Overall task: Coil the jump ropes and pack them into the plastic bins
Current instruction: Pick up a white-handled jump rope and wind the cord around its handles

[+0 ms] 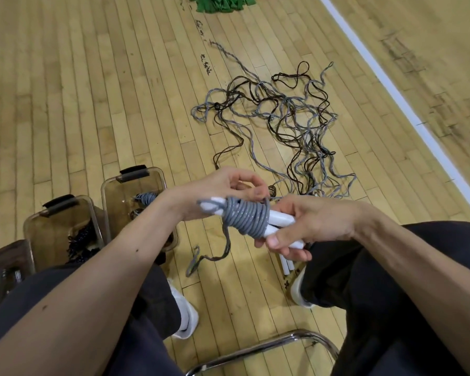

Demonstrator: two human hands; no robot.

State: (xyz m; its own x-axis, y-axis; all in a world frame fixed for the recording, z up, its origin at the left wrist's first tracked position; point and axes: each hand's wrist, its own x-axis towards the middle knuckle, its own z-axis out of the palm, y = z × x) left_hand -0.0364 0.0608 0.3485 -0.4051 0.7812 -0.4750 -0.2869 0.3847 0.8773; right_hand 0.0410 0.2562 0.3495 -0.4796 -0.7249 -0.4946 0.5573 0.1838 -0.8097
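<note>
I see pale wooden floorboards, evenly lit, across the frame. A white painted line runs diagonally through the upper right, dark scuffs beyond it. Green cloth lies top centre; a chrome chair frame curves along bottom centre.

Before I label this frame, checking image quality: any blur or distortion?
Head view: wide-angle lens bows the floorboards and white line; the hanging tail of the rope is smeared; left hand and right hand look sharp; light even, no harsh glare.
</note>
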